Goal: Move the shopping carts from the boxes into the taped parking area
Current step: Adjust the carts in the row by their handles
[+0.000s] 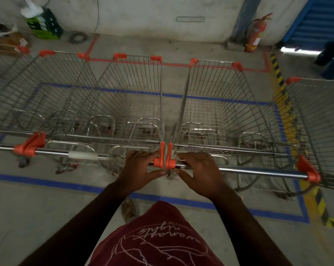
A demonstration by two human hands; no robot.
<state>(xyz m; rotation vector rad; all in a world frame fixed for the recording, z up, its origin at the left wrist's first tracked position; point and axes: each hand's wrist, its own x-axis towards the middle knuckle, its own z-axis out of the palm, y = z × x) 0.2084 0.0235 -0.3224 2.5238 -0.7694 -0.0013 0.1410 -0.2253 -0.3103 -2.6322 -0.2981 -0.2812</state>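
Note:
Several steel wire shopping carts with orange corner caps stand side by side inside a blue tape rectangle (70, 186) on the concrete floor. My left hand (141, 167) rests on the handle bar of the middle cart (131, 104), at its right orange end. My right hand (198, 169) lies on the handle bar of the right cart (225, 112), at its left orange end. The two orange handle ends touch between my hands. Fingers of both hands curl over the bars. Another cart (45, 89) stands at the left, and one more (319, 120) at the far right, outside the blue tape.
Red tape (173, 64) marks the floor behind the carts. A yellow-black hazard stripe (281, 87) runs along the right. A red fire extinguisher (255, 35) stands by the back wall, a green crate (45, 24) and cardboard boxes (7, 43) at the back left.

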